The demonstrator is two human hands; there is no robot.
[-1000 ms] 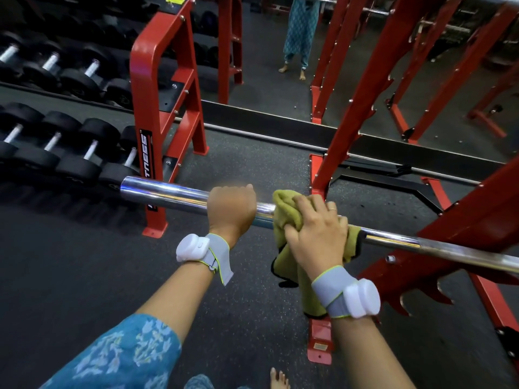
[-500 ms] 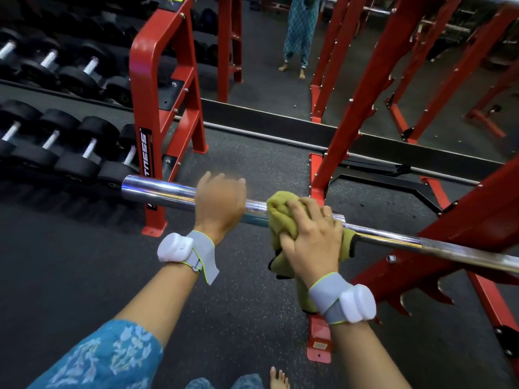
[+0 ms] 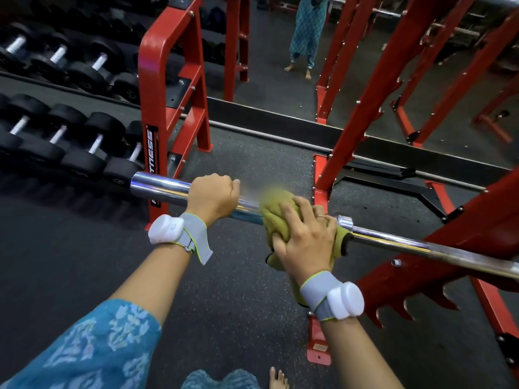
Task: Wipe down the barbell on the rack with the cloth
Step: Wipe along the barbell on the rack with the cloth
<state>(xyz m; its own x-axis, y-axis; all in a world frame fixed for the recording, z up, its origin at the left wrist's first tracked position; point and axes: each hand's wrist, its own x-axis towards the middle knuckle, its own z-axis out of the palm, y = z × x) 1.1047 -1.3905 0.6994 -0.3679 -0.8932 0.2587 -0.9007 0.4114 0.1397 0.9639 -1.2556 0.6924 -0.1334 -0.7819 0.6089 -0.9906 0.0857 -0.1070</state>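
Barbell point(image 3: 160, 188) noted lying across the near middle of the scene, its chrome sleeve end at left and its thinner shaft running right and nearer, over the sloped red rack point(image 3: 365, 108).

- Left hand point(image 3: 213, 199) is clenched over the sleeve, knuckles up.
- Right hand point(image 3: 304, 240) is pressed on the olive cloth point(image 3: 276, 209), fingers curled round it. The cloth is wrapped on the bar just left of the collar point(image 3: 345, 221), and a fold hangs below the bar.
- The two hands are near each other, with a short bare stretch of bar between them.
- A grey strap with a white pod is worn on each wrist: left point(image 3: 165, 228), right point(image 3: 344, 301). A ring point(image 3: 322, 216) is seen on one right finger.

Surroundings:
- Black dumbbells point(image 3: 84, 153) are lined up in rows at far left, behind the bar's end.
- A red frame point(image 3: 171, 80) stands just beyond the sleeve, close behind the left hand.
- More red uprights are seen at far right.
- Dark speckled floor point(image 3: 84, 262).
- A standing figure point(image 3: 304, 32) in teal, barefoot, is seen at the far top.

Hidden or unclear:
- The bar under the cloth and palms is covered.
- The cloth's far edge is blurred.
- The bar's right end is cut off by the picture edge, and its seat on the rack cannot be made out.
- The standing figure is cut off above the waist.
- Only a blue patterned sleeve point(image 3: 92, 346) and one bare foot point(image 3: 278, 379) of the wearer are seen at the near edge.

Writing: white vertical lettering on a black label point(image 3: 151, 147) on the red frame is read as "TNESS". Its lower part is hidden by the bar.
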